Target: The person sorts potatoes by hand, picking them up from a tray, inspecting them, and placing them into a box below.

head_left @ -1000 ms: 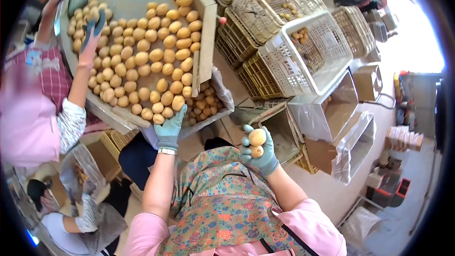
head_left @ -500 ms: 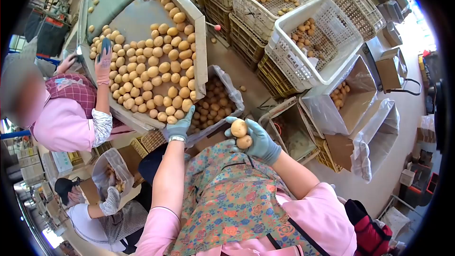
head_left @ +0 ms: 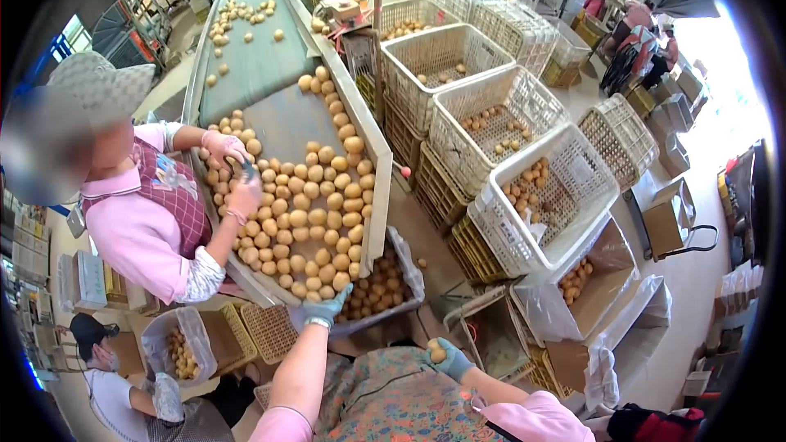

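Observation:
My left hand (head_left: 327, 308), in a blue-grey glove, is at the lower lip of the sorting table (head_left: 378, 196), beside the nearest potatoes. Its fingers are stretched out and partly apart, with nothing visibly held. Round tan potatoes (head_left: 301, 217) cover much of the table. My right hand (head_left: 455, 363), gloved alike, is low in front of my flowered apron (head_left: 409, 401). It is closed around a potato (head_left: 437, 350); whether a second one is in the palm cannot be seen. Below the table's lip, a plastic-lined bin (head_left: 413, 266) contains more potatoes.
Opposite, a co-worker's gloved hands (head_left: 237, 176) work over the table. A belt (head_left: 258, 57) carries scattered potatoes at the far end. Stacked white crates (head_left: 512, 221) stand to the right, near lined cardboard boxes (head_left: 622, 237). Another person (head_left: 123, 385) sits at lower left by a lined box.
My view has tilted up, showing more of the belt and crates. My right hand appears lower, and fewer potatoes show in it. The co-worker's two hands have come together over the table.

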The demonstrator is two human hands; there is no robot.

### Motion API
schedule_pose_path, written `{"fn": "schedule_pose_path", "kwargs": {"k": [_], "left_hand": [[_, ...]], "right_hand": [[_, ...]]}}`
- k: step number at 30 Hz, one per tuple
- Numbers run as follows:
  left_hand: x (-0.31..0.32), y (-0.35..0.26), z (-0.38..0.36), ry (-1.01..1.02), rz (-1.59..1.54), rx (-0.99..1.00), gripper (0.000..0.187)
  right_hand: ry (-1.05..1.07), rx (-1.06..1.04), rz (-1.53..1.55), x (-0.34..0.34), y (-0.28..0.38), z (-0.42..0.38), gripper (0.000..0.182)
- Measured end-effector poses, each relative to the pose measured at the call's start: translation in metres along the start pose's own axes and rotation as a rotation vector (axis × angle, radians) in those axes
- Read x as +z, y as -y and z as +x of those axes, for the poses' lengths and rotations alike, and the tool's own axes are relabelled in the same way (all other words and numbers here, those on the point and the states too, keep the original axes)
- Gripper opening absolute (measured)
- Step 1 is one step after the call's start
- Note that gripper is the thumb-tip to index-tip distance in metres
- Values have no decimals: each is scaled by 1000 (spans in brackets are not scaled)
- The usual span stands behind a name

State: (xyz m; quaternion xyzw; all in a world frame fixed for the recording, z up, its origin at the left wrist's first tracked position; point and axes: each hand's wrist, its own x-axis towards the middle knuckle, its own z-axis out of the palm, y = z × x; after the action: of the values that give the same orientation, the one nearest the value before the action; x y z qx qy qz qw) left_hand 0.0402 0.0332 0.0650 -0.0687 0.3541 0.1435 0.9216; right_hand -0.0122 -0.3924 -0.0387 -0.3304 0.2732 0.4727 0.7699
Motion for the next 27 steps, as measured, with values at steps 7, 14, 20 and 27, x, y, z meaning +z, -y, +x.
{"fn": "schedule_pose_path", "kwargs": {"k": [7,14,20,27], "left_hand": [[-39,-29,34,-114,-134,-170,68],[-11,-21,6,-31,-127,-145,67],[-24,-34,21,4,-210,-263,65],[-6,-26,23,-266,-265,-285,58]], "right_hand": [[67,-313,-195,200,98,-47,68],[186,-323,-105,296,112,-75,68],[-149,-263,486,212,99,-119,27],[-400,-1089,492,136,194,-210,24]]}}
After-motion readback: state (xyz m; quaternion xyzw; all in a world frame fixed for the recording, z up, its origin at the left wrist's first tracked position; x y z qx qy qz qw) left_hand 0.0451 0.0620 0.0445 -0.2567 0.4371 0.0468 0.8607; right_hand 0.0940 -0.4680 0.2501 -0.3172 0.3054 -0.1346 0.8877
